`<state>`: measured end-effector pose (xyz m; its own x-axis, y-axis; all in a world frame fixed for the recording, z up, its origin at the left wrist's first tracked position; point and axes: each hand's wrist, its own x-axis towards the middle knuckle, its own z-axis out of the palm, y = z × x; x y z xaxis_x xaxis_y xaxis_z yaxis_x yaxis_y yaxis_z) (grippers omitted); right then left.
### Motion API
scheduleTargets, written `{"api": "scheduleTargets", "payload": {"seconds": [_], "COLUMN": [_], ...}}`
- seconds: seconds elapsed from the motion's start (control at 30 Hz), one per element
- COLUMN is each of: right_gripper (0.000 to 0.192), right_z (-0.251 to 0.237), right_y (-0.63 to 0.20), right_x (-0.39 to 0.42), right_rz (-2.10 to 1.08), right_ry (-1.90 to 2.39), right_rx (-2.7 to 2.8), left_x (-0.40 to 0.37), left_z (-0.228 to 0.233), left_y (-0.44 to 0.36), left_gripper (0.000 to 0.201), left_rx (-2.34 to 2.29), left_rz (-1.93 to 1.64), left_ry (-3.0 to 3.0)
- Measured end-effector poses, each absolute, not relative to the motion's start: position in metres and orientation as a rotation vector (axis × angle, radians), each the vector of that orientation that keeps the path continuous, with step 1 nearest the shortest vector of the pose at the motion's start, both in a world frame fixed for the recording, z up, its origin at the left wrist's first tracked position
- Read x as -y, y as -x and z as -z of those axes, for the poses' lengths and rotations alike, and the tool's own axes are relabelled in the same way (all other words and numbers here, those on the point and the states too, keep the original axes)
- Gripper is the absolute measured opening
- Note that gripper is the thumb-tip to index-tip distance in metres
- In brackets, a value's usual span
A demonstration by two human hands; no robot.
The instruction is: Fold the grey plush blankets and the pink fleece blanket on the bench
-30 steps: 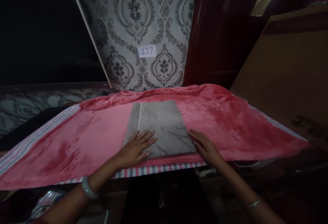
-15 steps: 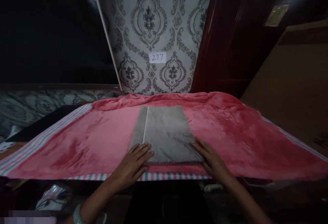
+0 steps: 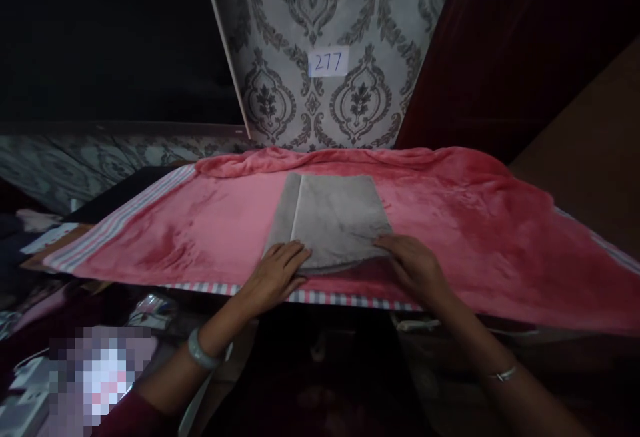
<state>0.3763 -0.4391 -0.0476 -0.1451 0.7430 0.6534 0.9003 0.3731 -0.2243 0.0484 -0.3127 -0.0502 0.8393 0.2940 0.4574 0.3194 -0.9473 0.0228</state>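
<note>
Forearms (image 3: 227, 327) are angling inward from both sides. The left hand (image 3: 274, 274) is laying its extended fingers over the near left corner of the grey cloth (image 3: 343, 214); the right hand (image 3: 415, 264) is bending its fingers onto the near right corner. Whether either is pinching fabric cannot be told. The grey cloth is lying between and beyond them, on the pink blanket (image 3: 220, 214).

grey damask wallpaper (image 3: 345, 24) | white paper slip (image 3: 329, 61) on it — "277" in blue | left: large dark screen (image 3: 115, 37), pale right edge | right: glossy dark-red panel (image 3: 480, 57) — brown board (image 3: 590, 134) beyond
</note>
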Motion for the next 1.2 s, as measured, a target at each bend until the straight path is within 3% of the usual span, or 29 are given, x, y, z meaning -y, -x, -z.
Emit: {"api": "scheduleTargets", "payload": {"seconds": [0.23, 0.4, 0.57, 0.67, 0.97, 1.2], "right_gripper": [0.034, 0.034, 0.039, 0.043, 0.078, 0.069], "right_z": [0.028, 0.034, 0.039, 0.039, 0.045, 0.036], "right_y": [-0.377, -0.38, -0.382, -0.373, -0.324, -0.297], "right_x": [0.429, 0.438, 0.445, 0.447, 0.444, 0.422], "right_rz": [0.224, 0.195, 0.166, 0.237, 0.345, 0.276], "right_ry": [1.485, 1.436, 1.49, 1.567, 1.69, 1.765], "right_rx": [1.915, 1.932, 1.964, 2.066, 2.302, 2.225], "left_x": [0.322, 0.324, 0.322, 0.323, 0.314, 0.312], "left_z": [0.044, 0.046, 0.044, 0.048, 0.045, 0.036], "left_y": [-0.059, -0.065, -0.068, -0.07, -0.073, -0.077], "left_gripper": [0.08, 0.051, 0.058, 0.052, 0.035, 0.033], "left_rx": [0.657, 0.741, 0.69, 0.684, 0.536, 0.526], "left_rz": [0.733, 0.733, 0.651, 0.615, 0.785, 0.697], "left_ry": [3.012, 2.944, 2.989, 2.915, 2.775, 2.722]}}
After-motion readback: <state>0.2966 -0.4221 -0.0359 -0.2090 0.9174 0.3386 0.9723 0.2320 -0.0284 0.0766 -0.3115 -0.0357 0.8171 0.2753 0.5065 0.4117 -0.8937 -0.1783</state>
